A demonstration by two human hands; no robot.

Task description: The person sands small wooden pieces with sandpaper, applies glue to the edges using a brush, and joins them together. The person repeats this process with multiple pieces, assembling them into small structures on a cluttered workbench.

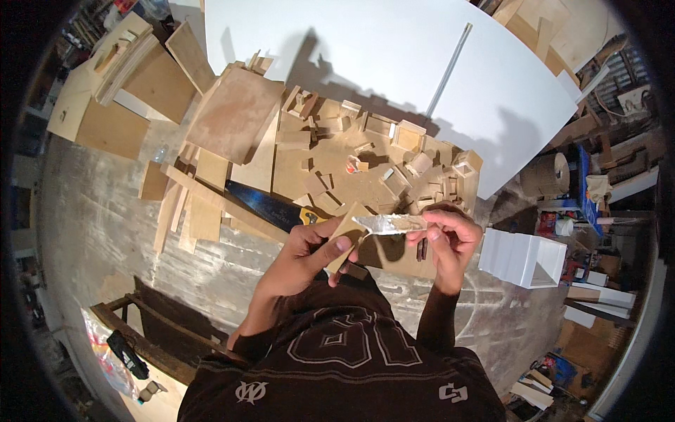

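My left hand [309, 253] is closed on a small flat wood piece [349, 224], its thumb lying across the face. In my right hand [450, 243], thumb and fingers pinch one end of a narrow flat strip [390, 224] smeared with a whitish, glue-like paste. The strip's coated tip meets the upper part of the wood piece or lies just over it; I cannot tell which. A thin strand of paste seems to hang near that tip. Beyond my left hand lies a handsaw [264, 206] with a dark blade and a yellow-and-black handle.
Several small wood blocks and boxes [397, 181] cover a brown board [292, 172] ahead. Planks and panels [235, 116] are stacked at the left. A large white panel [394, 42] stands behind, a white box [520, 257] at right, and a wooden bench [151, 344] at lower left.
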